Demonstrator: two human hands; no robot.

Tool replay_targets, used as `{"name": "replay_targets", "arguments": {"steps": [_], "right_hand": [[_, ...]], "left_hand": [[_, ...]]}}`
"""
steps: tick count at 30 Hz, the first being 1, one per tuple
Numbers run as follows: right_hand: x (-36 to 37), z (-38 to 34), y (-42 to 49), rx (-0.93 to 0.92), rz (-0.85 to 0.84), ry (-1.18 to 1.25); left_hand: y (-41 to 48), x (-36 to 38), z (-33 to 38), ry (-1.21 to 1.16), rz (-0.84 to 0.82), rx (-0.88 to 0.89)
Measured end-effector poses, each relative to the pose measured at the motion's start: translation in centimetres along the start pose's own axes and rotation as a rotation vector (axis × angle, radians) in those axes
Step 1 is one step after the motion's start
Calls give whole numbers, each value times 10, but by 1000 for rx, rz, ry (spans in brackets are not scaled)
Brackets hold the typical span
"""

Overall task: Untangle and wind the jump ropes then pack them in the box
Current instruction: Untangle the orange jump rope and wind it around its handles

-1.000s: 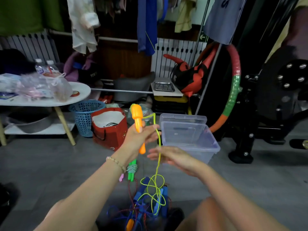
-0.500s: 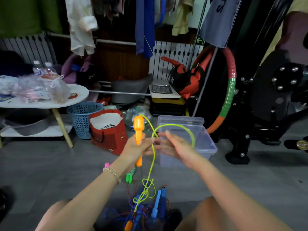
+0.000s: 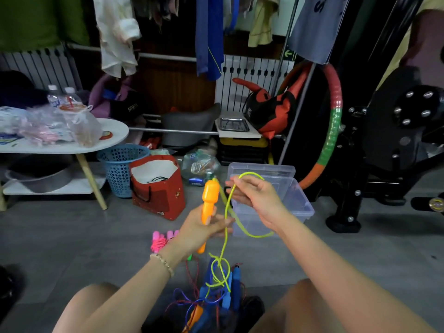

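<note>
Gripping an orange handle (image 3: 211,198) upright, the left hand (image 3: 199,230) was raised in front of the person, its fingers curled round the lower part of the shaft. The right hand (image 3: 259,198) was held just beside it and slightly higher, palm turned inward, pinching the yellow-green cord (image 3: 225,219) between thumb and fingertips. One loop of that cord arched over the right hand's fingers and swept back beneath the wrist. Another length dropped past the left hand's fingertips to a loose knot of loops above the floor. Below, between the person's knees, lay a tangled pile of ropes (image 3: 228,294) with blue handles, red and blue cords and a second orange grip (image 3: 195,313); how the cords crossed within it could not be determined. A wound pink rope (image 3: 159,242) lay on the grey floor (image 3: 60,236) just left of the left wrist. The clear plastic box (image 3: 296,199) stood open on the floor directly behind the right hand, and its interior was largely hidden by that hand. A red bag (image 3: 158,200) and a blue basket (image 3: 119,169) stood to the left, beside a white table (image 3: 115,133).
</note>
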State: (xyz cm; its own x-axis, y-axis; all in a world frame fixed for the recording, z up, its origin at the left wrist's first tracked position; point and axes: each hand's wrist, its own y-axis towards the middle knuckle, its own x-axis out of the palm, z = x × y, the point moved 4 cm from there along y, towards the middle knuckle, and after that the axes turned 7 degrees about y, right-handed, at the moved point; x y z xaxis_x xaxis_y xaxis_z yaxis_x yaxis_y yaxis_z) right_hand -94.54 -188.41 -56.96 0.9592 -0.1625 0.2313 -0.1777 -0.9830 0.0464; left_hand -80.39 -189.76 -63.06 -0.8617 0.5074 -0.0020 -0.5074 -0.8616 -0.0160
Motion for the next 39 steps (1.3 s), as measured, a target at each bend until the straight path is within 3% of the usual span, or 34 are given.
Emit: {"name": "replay_targets", "arguments": {"steps": [3, 8, 12, 15, 19, 21, 24, 27, 30, 33, 36, 39], "right_hand": [[-1, 19, -2, 80, -28, -56], [19, 53, -29, 259, -389, -292], [21, 23, -9, 138, -159, -80], [9, -9, 9, 9, -1, 29], [0, -14, 17, 17, 58, 41], [2, 4, 12, 146, -25, 60], [5, 43, -11, 371, -288, -91], [8, 64, -26, 371, -439, -236], [10, 46, -15, 258, -282, -94], [10, 16, 3, 95, -133, -10], [5, 2, 14, 45, -32, -1], [0, 20, 11, 196, -44, -32]], "left_hand": [[14, -12, 29, -166, 130, 76], [34, -25, 69, -156, 191, 165], [30, -27, 53, 6, 201, 79], [13, -14, 13, 195, 16, -50], [6, -3, 4, 21, -68, -26], [13, -9, 15, -53, 27, 17], [26, -24, 36, -172, 153, 100], [31, -36, 44, -173, 230, 115], [24, -37, 25, -35, 218, 12], [7, -19, -4, 217, -23, -126], [-1, -8, -20, 57, -118, -179], [7, -13, -10, -131, 0, -119]]}}
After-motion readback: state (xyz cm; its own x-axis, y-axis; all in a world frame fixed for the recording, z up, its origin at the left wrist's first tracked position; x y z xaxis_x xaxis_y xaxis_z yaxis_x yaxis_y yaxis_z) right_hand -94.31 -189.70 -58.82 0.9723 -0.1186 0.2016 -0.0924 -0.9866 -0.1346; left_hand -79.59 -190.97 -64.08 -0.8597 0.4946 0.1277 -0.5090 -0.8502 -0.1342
